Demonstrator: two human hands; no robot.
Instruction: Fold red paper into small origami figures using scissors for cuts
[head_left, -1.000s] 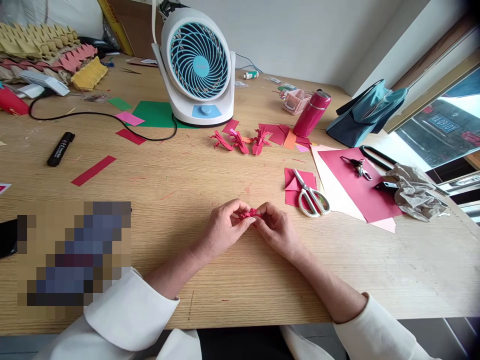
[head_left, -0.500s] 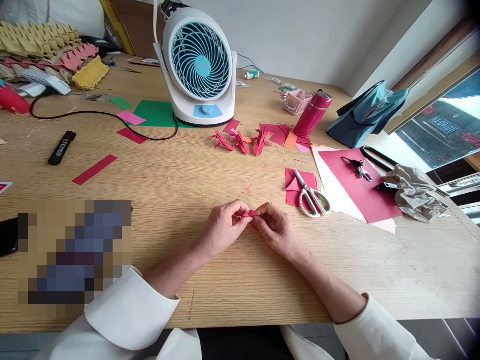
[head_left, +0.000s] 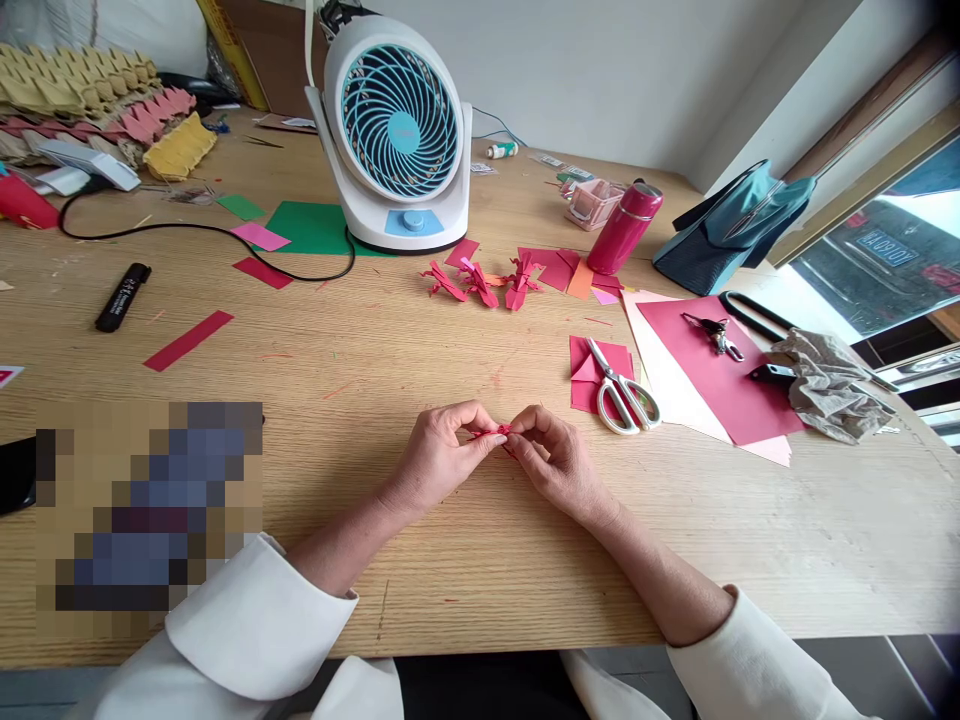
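Between the fingertips of both hands is a small red folded-paper figure (head_left: 505, 430), mostly covered by the fingers. My left hand (head_left: 441, 452) pinches its left side with thumb and forefinger. On the right side, my right hand (head_left: 559, 462) grips it in a similar pinch, close to the other thumb. Farther back on the table lie three finished-looking red folded-paper figures (head_left: 481, 283) in a row. Right of my hands, white-handled scissors (head_left: 621, 392) rest on red paper squares (head_left: 581, 391).
A white and blue fan (head_left: 405, 130) stands at the back. Behind the scissors are a large red sheet (head_left: 694, 365), a pink bottle (head_left: 626, 228) and a blue bag (head_left: 731, 230). To the left lie a black marker (head_left: 123, 297), a red paper strip (head_left: 189, 341) and a blurred-out object (head_left: 161, 510).
My left fingers have shifted slightly on the small red figure, and the left thumb now lies a little farther right. Both hands keep their pinch; the other things are unmoved.
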